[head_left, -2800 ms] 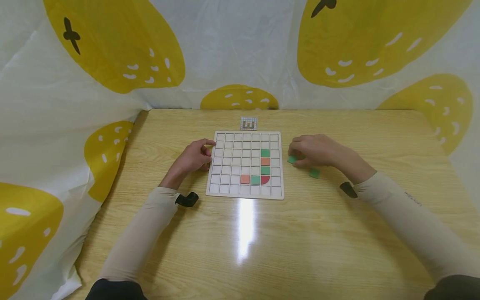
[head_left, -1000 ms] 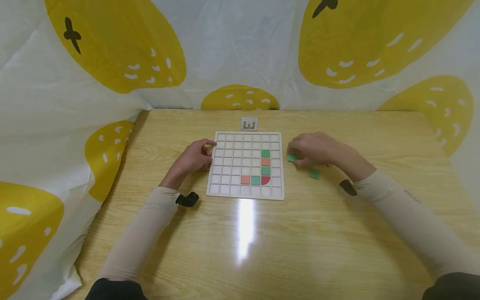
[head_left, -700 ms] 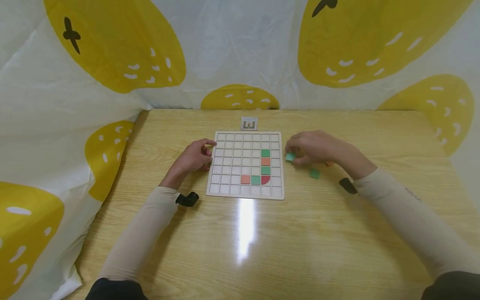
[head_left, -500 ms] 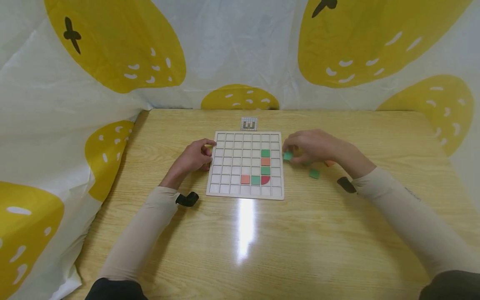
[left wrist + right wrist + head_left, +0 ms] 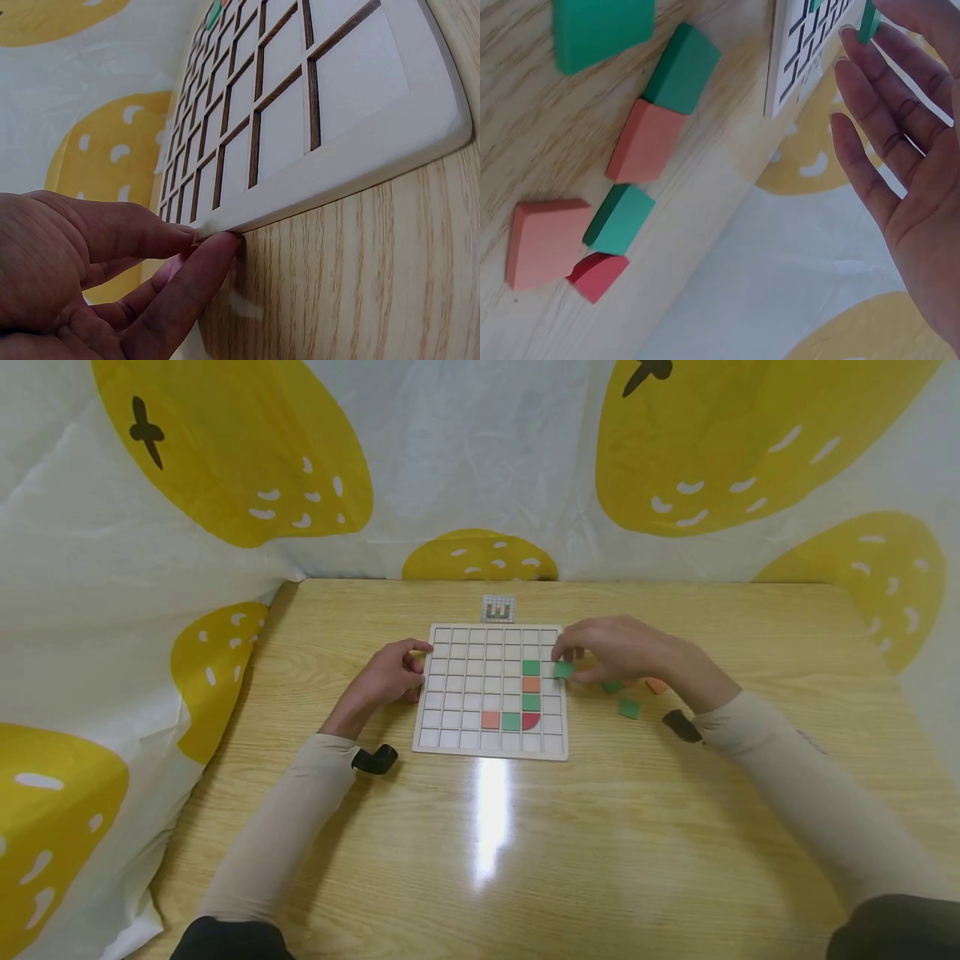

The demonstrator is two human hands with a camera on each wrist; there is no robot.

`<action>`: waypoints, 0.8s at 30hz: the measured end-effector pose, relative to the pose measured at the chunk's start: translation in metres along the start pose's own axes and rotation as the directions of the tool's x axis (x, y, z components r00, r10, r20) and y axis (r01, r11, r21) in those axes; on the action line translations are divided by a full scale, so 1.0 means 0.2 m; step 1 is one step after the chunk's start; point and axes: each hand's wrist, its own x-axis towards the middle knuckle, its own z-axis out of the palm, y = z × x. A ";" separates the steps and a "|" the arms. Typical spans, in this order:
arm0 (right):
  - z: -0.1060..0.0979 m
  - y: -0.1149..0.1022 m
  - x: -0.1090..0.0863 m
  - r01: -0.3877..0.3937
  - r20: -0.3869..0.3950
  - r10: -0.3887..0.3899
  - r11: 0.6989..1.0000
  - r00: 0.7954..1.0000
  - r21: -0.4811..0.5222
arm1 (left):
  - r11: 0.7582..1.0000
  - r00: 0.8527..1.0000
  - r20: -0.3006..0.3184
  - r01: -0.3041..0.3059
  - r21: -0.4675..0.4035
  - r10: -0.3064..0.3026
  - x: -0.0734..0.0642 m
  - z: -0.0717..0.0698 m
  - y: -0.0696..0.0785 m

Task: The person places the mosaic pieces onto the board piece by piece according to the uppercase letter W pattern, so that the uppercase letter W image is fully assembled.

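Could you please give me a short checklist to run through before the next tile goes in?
1. Green tile secure: ok, pinched in the right hand.
2. Green tile seated in a cell: not ok, held at the board's right edge.
3. Board steadied: ok, the left hand touches its left edge.
4. Placed tiles in separate cells: ok, six show, one of them red with a rounded corner.
5. Colours on the pattern card, cell by cell: cannot tell, too small to read.
6. Spare tiles available: ok, green, orange and red ones lie right of the board.
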 end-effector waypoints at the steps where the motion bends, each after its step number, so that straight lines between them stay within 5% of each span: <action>1: 0.00 0.00 0.00 0.007 -0.001 -0.007 1.000 1.000 -0.002 | 1.000 1.000 -0.001 -0.001 0.001 0.001 0.00 0.00 0.00; 24: 0.04 -0.10 0.13 0.136 -0.011 -0.136 0.990 0.991 0.020 | 1.000 1.000 -0.009 0.007 0.013 -0.007 0.00 0.00 0.01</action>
